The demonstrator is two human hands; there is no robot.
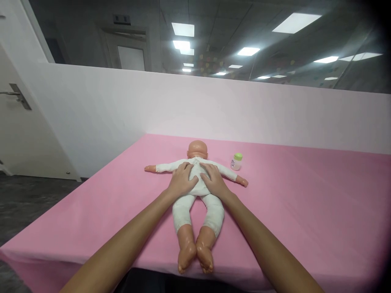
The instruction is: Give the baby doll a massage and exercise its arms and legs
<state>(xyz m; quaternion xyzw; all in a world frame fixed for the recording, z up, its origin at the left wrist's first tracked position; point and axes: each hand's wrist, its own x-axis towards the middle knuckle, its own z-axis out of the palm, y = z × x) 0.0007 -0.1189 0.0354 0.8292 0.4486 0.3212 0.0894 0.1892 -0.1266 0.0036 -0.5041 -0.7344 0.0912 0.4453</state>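
Note:
A baby doll (200, 189) with a white cloth body lies face down, its head away from me and its bare feet near the front edge. Its arms stretch out to both sides. My left hand (183, 179) rests flat on the left of the doll's back, thumb turned inward. On the right of the back lies my right hand (214, 179), also flat with its thumb pointing inward. Both hands touch the cloth with fingers extended and grip nothing. The doll's face is hidden against the table.
Pink cloth covers the table (299, 211). A small clear jar (236, 163) with a green lid stands beyond the doll's right-side arm. Behind the table rises a white wall (244, 110) with dark glass above. A door (30, 130) is at the left.

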